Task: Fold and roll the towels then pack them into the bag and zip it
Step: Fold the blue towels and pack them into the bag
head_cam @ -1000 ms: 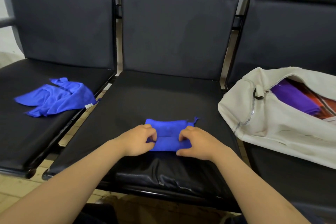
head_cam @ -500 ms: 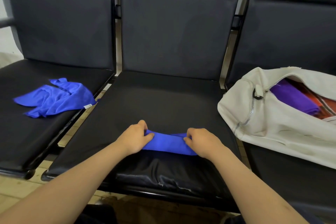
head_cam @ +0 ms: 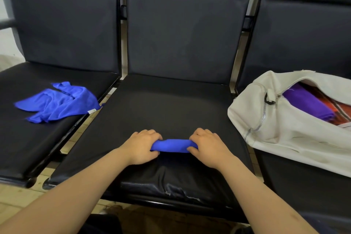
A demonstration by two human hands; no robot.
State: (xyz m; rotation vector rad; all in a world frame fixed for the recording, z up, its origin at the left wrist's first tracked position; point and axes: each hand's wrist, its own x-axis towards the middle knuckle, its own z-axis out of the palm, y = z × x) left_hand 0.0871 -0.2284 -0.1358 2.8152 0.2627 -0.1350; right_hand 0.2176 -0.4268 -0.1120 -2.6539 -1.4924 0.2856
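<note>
Both towel roll (head_cam: 173, 145) ends under hands (head_cam: 141, 146) (head_cam: 208, 148)

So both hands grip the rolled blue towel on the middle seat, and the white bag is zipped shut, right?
No: the head view shows the white bag unzipped, purple towel visible inside. The left hand and right hand grip the rolled blue towel.

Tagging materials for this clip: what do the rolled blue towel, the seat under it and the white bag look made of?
Rolled blue towel: soft matte cloth, perhaps microfibre; rolls tightly. Seat: glossy black leatherette, probably; front sheen and wrinkles. White bag: matte creased fabric or faux leather; unclear.
</note>
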